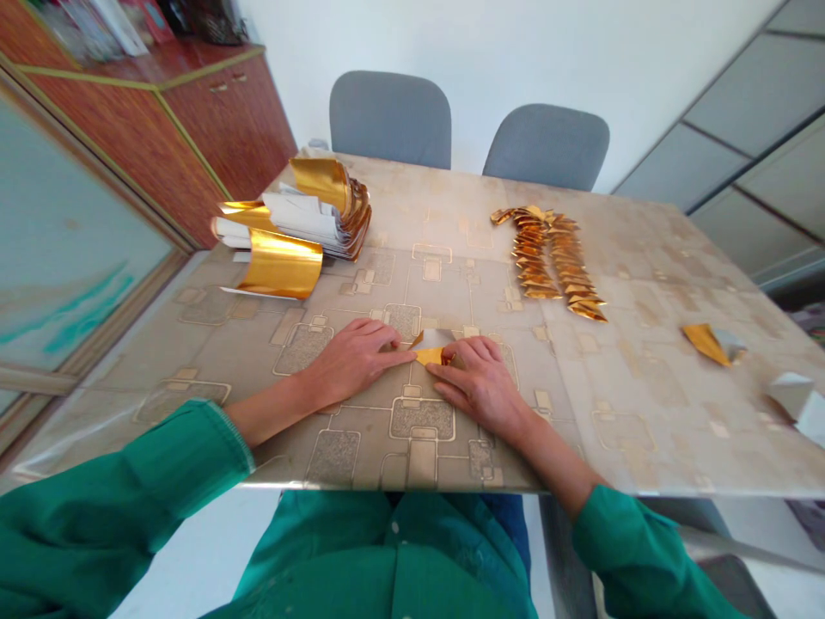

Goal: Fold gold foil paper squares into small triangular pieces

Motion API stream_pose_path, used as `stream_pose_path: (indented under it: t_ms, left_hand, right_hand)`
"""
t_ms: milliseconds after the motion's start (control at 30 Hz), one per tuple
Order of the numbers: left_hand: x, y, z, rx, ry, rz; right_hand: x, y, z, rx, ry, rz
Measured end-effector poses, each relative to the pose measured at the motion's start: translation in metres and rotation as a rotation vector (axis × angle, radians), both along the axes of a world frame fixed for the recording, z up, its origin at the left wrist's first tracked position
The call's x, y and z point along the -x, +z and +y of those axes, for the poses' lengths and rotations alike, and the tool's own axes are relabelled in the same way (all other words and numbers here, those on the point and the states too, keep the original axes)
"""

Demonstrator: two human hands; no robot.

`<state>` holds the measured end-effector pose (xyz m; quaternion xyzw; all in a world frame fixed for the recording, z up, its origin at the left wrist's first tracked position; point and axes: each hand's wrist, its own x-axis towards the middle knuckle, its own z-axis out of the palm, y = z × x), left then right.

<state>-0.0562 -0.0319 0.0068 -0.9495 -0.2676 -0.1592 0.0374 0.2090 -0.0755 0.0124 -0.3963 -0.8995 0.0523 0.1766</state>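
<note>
A small sheet of gold foil paper [430,353], partly folded with its pale back showing at the far side, lies on the table in front of me. My left hand [361,357] has its index finger stretched out onto the paper's left corner, with the other fingers curled. On the right edge, my right hand [480,378] grips the same paper, its thumb and fingers bent around the folded part. Some of the paper is hidden under the right fingers.
Gold and white paper stacks [322,215] and a curled gold sheet [284,265] sit at the back left. Rows of folded gold pieces [558,258] lie back right. A loose gold piece [709,344] and white paper [799,404] are farther right. Grey chairs [390,119] stand behind the table.
</note>
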Motion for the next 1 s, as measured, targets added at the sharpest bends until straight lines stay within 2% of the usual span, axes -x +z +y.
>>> stream_pose_path:
  t_ms: [100, 233, 400, 700, 833, 1000]
  left_hand:
    - [0.001, 0.003, -0.001, 0.004, 0.005, -0.015]
    - [-0.001, 0.006, -0.003, -0.065, -0.011, -0.023]
    - [-0.015, 0.003, -0.001, -0.089, -0.024, -0.042]
    - [-0.031, -0.003, -0.001, 0.057, -0.004, -0.147]
    - [-0.031, -0.002, 0.003, -0.022, -0.067, -0.059]
    - [-0.034, 0.003, 0.008, -0.102, -0.091, 0.066]
  right_hand:
    - [-0.001, 0.000, 0.000, 0.000, 0.006, 0.012]
    - [0.001, 0.000, 0.000, 0.005, 0.010, 0.026]
    - [0.004, 0.001, 0.002, 0.035, -0.002, 0.033]
    - [-0.011, -0.004, 0.014, 0.065, 0.039, 0.268]
    - [-0.013, -0.005, 0.021, 0.027, 0.066, 0.228]
    - [-0.016, -0.003, 0.030, 0.053, 0.120, 0.189]
